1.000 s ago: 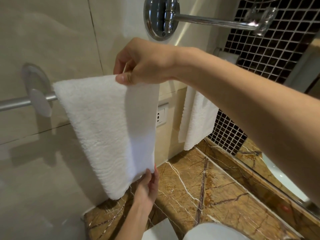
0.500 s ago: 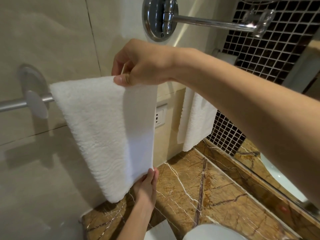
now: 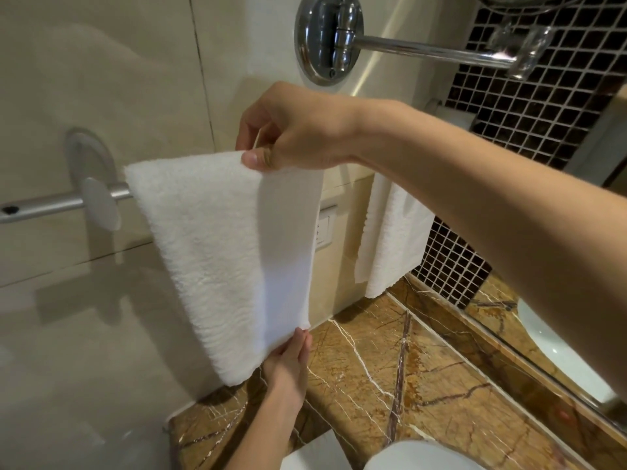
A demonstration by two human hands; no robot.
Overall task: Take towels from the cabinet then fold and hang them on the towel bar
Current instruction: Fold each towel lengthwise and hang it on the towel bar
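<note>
Towels, two, near towel [image 3: 210, 249] pinched by right hand [image 3: 298, 130] grip, left hand [image 3: 288, 364] grip, far towel [image 3: 390, 239] hanging

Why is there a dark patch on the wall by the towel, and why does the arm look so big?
Head view: the patch is the shadow of the fluffy white towel on the beige wall tile; same view, the wide-angle lens swells the forearm behind the right hand, nearest the camera.

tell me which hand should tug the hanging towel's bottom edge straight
Left: the left hand holds the white towel by its lower corner, while the right hand pinches its top edge up at the towel bar.
</note>
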